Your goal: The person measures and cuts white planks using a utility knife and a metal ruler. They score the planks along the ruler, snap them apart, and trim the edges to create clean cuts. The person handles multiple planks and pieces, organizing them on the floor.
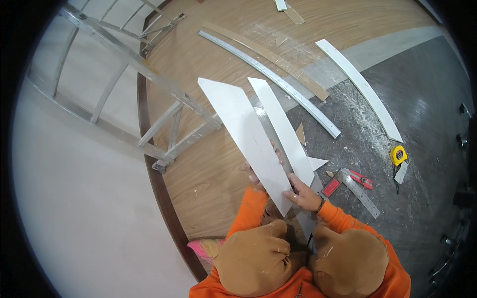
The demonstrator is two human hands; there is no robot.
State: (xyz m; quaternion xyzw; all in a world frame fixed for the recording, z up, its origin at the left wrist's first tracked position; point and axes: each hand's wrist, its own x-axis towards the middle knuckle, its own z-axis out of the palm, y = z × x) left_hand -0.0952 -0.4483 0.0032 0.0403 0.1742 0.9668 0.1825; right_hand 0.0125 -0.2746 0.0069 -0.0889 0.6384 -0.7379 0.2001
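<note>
I hold a white board strip [243,130] with slanted ends above the floor, tilted away from me. My left hand [253,175] is wrapped round it from beneath; its fingertips show past the right edge and the rest is partly hidden. Near the close end, my right hand [305,197] grips the right edge, thumb on the upper face. Just right of it lies a second white strip [284,130], with a white triangular offcut [317,163] beside it. A square with a red handle and steel blade [361,196] and a red utility knife [361,179] lie to the right of my right hand.
An aluminium ladder [174,131] stands at the left by the wall. A long metal straightedge [271,74], a brown strip [278,63] and another white strip [358,85] lie farther off. A yellow tape measure [398,155] sits at the right; pink broom bristles [202,250] are near my left knee.
</note>
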